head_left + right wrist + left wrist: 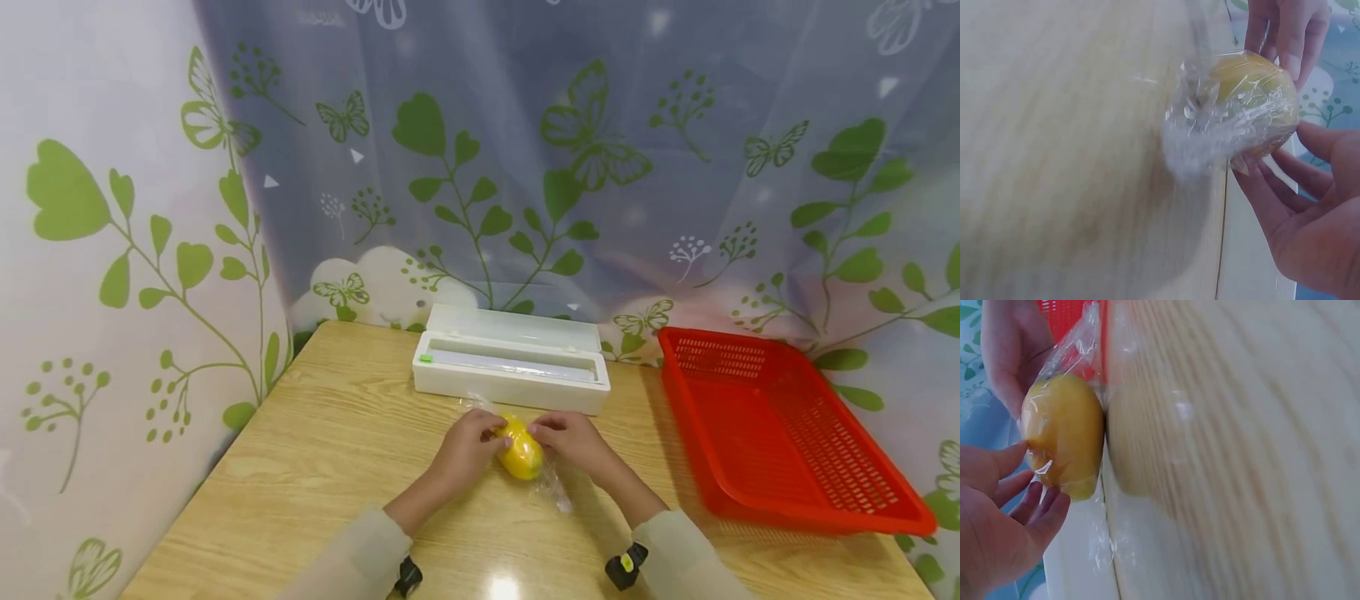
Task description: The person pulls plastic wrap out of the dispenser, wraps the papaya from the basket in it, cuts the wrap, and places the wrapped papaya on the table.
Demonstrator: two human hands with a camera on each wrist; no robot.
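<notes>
A yellow mango [521,450], oval and faintly green at one end, is wrapped in clear cling film [1200,137]. Loose film trails off both its ends. My left hand [467,443] holds one side of the fruit between thumb and curled fingertips. From the opposite side my right hand [576,443] grips it with thumb and fingers through the film. Just behind the hands stands a white cling film box [510,398], its lid [513,327] raised. Inside lies a pale roll [517,367] with a small green piece [426,358] at the left.
On the right of the wooden table [337,433] sits a red plastic basket [780,433] with slotted walls. A patterned curtain [495,167] hangs along the back edge, and another patterned sheet [150,333] covers the left side.
</notes>
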